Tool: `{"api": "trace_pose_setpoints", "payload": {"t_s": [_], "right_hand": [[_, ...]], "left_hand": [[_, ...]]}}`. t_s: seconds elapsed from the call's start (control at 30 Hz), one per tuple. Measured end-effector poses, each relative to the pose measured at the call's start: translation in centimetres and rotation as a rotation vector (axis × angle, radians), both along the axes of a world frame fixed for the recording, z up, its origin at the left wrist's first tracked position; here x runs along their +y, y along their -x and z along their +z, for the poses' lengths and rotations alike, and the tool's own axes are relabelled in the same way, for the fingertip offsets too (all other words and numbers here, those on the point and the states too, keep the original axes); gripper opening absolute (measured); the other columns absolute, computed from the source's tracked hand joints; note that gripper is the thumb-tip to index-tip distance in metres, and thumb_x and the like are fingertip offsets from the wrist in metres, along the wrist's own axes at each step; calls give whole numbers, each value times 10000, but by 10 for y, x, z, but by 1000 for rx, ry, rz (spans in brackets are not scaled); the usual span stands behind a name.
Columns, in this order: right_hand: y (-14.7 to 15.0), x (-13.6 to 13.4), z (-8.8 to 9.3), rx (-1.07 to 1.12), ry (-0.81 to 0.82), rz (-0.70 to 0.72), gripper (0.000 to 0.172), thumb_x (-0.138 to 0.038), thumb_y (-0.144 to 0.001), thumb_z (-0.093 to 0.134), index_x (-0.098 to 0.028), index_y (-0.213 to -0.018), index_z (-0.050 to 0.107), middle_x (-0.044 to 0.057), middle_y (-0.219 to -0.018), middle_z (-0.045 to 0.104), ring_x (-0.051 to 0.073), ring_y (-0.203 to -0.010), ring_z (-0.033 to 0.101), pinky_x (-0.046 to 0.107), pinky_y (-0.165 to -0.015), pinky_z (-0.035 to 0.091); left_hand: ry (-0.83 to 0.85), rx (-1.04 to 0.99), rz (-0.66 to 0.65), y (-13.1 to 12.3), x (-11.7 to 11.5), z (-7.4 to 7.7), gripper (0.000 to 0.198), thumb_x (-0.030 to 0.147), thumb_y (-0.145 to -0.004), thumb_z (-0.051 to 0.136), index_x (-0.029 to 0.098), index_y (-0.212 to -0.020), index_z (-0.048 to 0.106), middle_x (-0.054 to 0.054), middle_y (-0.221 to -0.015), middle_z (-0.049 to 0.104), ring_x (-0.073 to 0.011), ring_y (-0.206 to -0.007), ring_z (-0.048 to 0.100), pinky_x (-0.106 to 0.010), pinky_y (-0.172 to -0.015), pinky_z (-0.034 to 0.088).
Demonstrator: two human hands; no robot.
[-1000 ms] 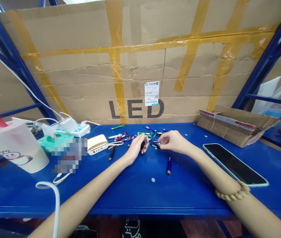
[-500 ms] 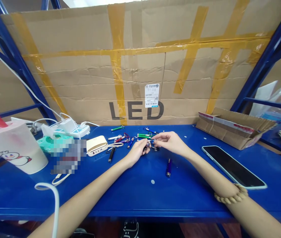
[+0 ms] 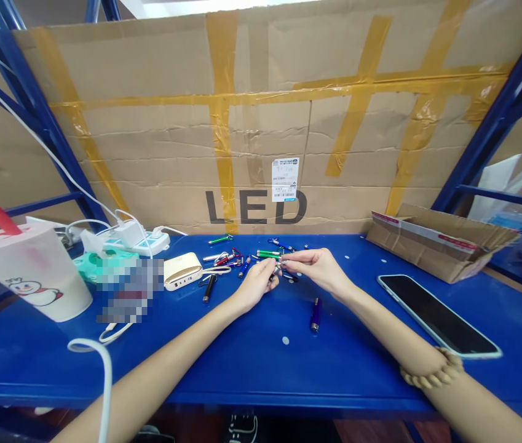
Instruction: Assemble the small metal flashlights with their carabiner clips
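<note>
Metal keychain torch (image 3: 273, 275) is being pinched by the left hand (image 3: 256, 284), its long axis pointing toward the right hand (image 3: 316, 269), whose fingertips are being pressed against it.

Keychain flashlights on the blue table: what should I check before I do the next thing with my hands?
1. The left hand and right hand are together over the pile: ok.
2. The small item between the fingers is held tight: cannot tell, the fingers hide most of it.
3. The keychain flashlights are spread out, not tangled: not ok, several lie crossed in a heap.
4. The navy flashlight lies by itself, apart from the heap: ok.
5. The plastic cup stands well away from the hands: ok.
</note>
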State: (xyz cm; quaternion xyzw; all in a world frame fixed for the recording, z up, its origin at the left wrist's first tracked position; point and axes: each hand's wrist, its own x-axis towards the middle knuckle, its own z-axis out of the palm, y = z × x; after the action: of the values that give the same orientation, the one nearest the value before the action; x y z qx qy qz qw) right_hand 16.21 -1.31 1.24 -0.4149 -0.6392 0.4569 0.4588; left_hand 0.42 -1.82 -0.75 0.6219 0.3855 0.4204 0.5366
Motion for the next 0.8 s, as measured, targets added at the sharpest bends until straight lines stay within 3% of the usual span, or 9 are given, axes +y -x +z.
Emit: {"api": "trace_pose_setpoints", "payload": {"t_s": [0.2, 0.37, 0.6, 0.8], "right_hand": [[-3, 4, -4, -189, -194, -43, 286, -394, -656, 670, -167, -818, 731, 64, -834, 716, 217, -766, 664, 317, -646, 553], [-4, 4, -5, -308, -290, -81, 219, -360, -675, 652, -174, -759, 729, 64, -784, 715, 206, -719, 658, 299, -628, 532], [-3, 1, -3, -301, -204, -43, 288, -433, -656, 654, -145, -671, 668, 58, -632, 678, 157, -542, 614, 264, -542, 495], [-3, -4, 3, -296, -102, 29, 325, -445, -628, 676, -155, -553, 550, 13, -537, 596, 109, -484, 556, 240, -517, 473]], "left_hand": [[-179, 33, -22, 2, 5, -8, 375, 532, -831, 360, 174, -738, 423, 40, -545, 417, -87, -519, 334, -224, -519, 253], [-249, 84, 29, 5, 3, -7, 290, 443, -842, 409, 172, -747, 453, 34, -618, 443, -98, -613, 399, -220, -626, 321], [-275, 80, 21, 9, 2, -4, 142, 302, -829, 469, 169, -785, 492, 13, -711, 509, -120, -738, 488, -241, -749, 381], [-482, 253, 71, 13, 0, 2, 20, 185, -777, 526, 173, -771, 542, -43, -870, 601, -172, -867, 534, -304, -842, 375]]}}
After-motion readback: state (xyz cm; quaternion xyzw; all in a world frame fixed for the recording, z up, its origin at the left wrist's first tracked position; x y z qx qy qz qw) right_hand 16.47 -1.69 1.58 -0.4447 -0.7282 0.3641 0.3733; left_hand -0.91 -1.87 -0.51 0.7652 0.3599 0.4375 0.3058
